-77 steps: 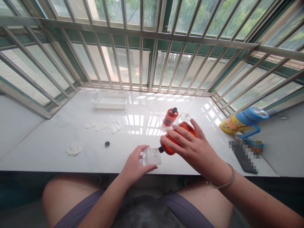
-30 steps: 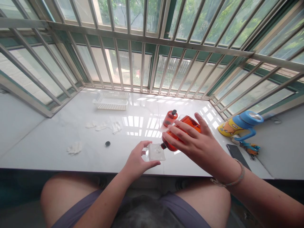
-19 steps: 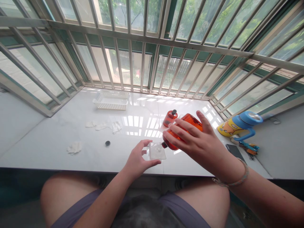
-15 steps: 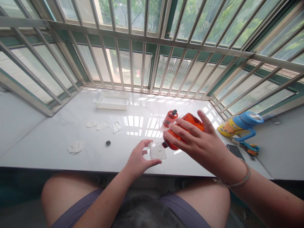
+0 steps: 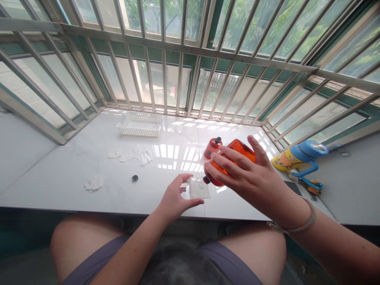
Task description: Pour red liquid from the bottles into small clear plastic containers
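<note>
My left hand [image 5: 174,196] is closed round the sides of a small clear square container [image 5: 200,190], low over the counter near its front edge. My right hand [image 5: 249,174] grips an amber-orange bottle [image 5: 241,149] from above, fingers across its body. The bottle is tilted with its dark neck pointing down and left, right over the container's round opening. Whether liquid is flowing is too small to make out. Just behind, a second orange bottle [image 5: 212,149] with a black cap stands upright. A loose black cap [image 5: 135,178] lies left of my left hand.
On the white counter [image 5: 65,166] lie crumpled white tissues or gloves [image 5: 93,183], with more [image 5: 127,157] farther back. A white perforated basket [image 5: 139,130] sits by the barred window. At right are a blue-and-yellow drink bottle [image 5: 297,155] and a dark flat object [image 5: 294,189].
The clear container and my left hand have shifted very slightly to the right. The orange bottle keeps nearly the same tilt over the container.
</note>
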The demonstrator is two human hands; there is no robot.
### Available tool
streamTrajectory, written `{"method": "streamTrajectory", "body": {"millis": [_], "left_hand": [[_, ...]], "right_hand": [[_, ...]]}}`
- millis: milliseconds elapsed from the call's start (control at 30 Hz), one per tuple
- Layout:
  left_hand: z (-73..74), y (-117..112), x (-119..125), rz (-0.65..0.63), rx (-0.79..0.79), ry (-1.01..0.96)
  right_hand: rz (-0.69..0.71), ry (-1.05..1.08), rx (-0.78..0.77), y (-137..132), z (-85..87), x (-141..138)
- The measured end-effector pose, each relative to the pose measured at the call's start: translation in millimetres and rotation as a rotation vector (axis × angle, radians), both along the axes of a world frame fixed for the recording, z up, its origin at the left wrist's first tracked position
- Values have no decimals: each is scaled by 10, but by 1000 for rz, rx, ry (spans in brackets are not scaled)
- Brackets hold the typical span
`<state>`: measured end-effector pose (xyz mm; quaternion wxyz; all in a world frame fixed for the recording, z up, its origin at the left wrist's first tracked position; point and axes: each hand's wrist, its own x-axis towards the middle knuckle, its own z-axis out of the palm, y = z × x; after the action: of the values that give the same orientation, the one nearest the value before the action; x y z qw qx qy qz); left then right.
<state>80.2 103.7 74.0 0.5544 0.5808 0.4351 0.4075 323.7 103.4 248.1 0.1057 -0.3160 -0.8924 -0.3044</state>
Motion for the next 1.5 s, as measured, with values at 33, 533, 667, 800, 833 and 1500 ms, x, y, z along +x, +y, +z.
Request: {"method": "streamTrajectory", "body": {"millis": [33,533,667,800,833,1500], "left_hand": [[0,2,3,-2,-1,-2],[20,20,32,-9,3,-25],[10,28,38,-9,6,-34],[6,25,43,-14,0,-32],[3,23,43,-14,0,-31],[-92,-22,-140,41,-64,18]], "right_hand": [[1,-7,3,2,2,-1],[-5,88,-134,-27,49,-8],[-9,59,-112,-25,59,-16],[-1,19,-86,-22,66,-24],[0,12,-82,-21,65,-26],[-224,373,-296,-110,-900,142]]}}
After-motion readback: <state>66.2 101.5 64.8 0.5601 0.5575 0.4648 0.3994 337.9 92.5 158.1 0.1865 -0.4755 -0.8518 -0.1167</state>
